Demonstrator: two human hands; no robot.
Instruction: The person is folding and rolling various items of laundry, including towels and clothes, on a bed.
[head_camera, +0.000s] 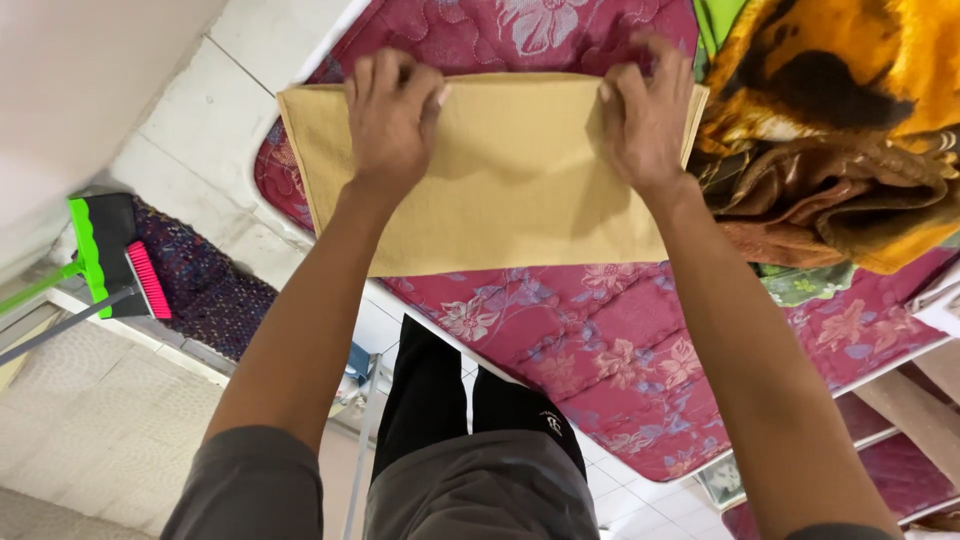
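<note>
A tan folded cloth (500, 190) lies flat on a red floral mattress (600, 340). My left hand (392, 115) presses down on the cloth's far left part, fingers curled over its far edge. My right hand (645, 120) grips the far right part of the cloth near its corner, fingers bent over the edge. Both arms reach forward over the mattress.
A heap of orange, brown and black blankets (840, 130) sits on the mattress right beside the cloth. A green dustpan (100, 250) and a pink-bristled brush (148, 280) lie on the tiled floor at left, next to a dark mat (200, 285). Another mattress edge (900, 460) shows at lower right.
</note>
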